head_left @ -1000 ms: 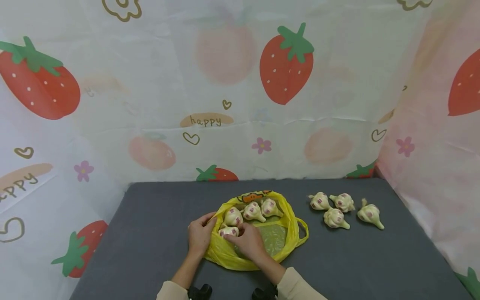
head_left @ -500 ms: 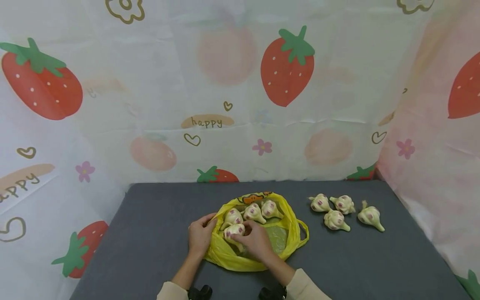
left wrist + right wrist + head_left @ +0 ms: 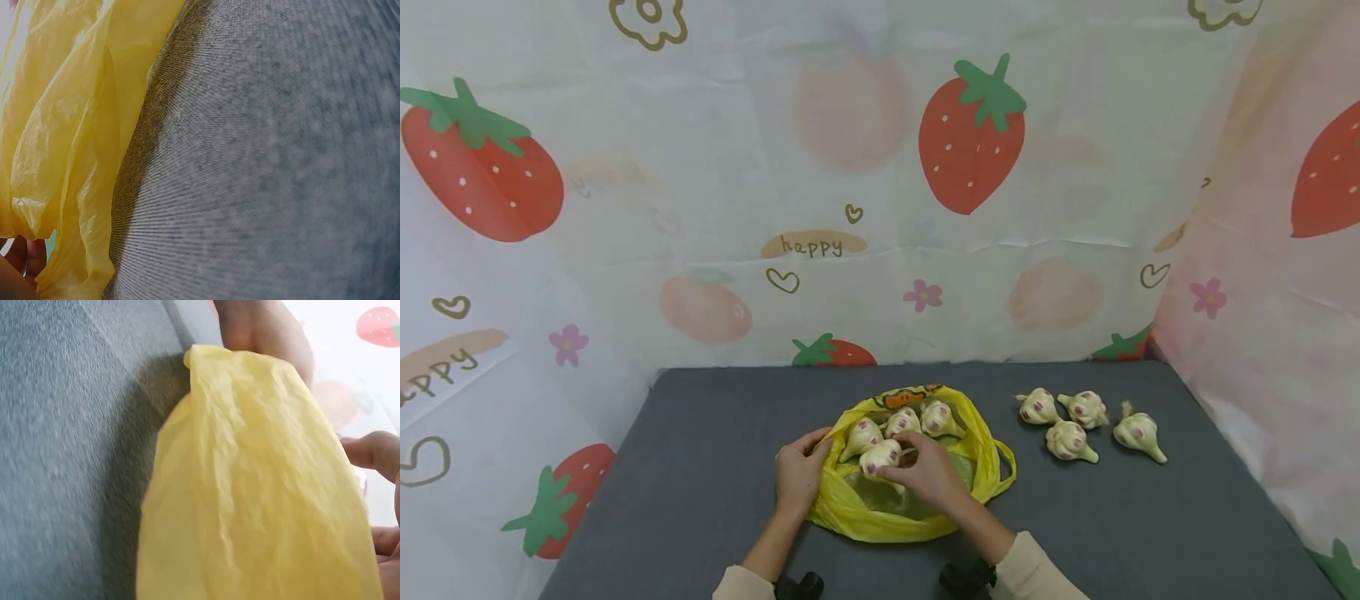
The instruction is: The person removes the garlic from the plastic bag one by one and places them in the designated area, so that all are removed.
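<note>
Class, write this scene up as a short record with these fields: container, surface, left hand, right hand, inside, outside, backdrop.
container: open yellow plastic bag
surface: dark grey table
left hand: grips the bag's left side
right hand: pinches a whitish, purple-marked garlic bulb at the bag's mouth
inside: three more bulbs visible
outside: four loose bulbs, right of the bag
backdrop: pale strawberry-print sheet
</note>
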A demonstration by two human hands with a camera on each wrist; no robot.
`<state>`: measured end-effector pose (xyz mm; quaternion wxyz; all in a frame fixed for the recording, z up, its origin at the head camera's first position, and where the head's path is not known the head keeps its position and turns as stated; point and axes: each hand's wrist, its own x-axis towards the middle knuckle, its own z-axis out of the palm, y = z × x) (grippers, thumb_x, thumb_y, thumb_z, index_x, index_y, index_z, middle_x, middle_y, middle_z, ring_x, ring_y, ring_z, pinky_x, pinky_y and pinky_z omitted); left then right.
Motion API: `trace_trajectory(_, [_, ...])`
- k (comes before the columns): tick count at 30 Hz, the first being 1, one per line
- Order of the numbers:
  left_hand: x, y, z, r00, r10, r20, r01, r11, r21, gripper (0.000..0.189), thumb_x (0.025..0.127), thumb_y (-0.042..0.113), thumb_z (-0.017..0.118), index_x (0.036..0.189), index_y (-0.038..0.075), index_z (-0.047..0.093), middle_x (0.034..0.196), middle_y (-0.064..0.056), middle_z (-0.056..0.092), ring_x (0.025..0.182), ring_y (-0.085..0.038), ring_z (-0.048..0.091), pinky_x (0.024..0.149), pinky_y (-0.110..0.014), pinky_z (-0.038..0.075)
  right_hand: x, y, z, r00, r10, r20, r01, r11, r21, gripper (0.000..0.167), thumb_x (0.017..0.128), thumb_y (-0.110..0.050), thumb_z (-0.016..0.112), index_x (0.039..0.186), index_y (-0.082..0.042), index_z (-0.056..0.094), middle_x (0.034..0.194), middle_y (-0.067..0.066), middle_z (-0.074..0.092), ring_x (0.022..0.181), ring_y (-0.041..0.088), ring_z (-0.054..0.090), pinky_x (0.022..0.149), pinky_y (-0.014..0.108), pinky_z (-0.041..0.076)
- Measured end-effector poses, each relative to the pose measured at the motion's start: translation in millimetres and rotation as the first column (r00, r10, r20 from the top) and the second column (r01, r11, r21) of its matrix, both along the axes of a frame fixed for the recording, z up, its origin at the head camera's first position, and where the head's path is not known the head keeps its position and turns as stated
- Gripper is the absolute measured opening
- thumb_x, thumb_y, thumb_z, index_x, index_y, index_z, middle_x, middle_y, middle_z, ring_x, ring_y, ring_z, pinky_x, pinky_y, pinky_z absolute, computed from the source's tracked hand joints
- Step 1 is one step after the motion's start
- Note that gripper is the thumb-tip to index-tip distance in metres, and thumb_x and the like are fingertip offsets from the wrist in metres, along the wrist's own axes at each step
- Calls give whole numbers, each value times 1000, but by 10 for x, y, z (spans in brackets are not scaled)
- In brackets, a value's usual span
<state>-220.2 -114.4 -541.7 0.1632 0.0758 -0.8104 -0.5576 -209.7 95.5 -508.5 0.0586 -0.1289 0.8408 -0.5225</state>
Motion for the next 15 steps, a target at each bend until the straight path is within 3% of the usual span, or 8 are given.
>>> trace_trajectory(15, [6, -13, -8, 1000, 10, -14, -11, 999, -34, 20, 90, 18, 70, 107, 10, 77, 102, -9, 76, 93, -24, 71, 73, -19, 52, -68, 220, 99, 988, 90, -127, -75, 990, 120, 60, 83, -28, 78, 131, 1, 58, 119, 14, 63, 100, 25, 64, 84, 40, 55])
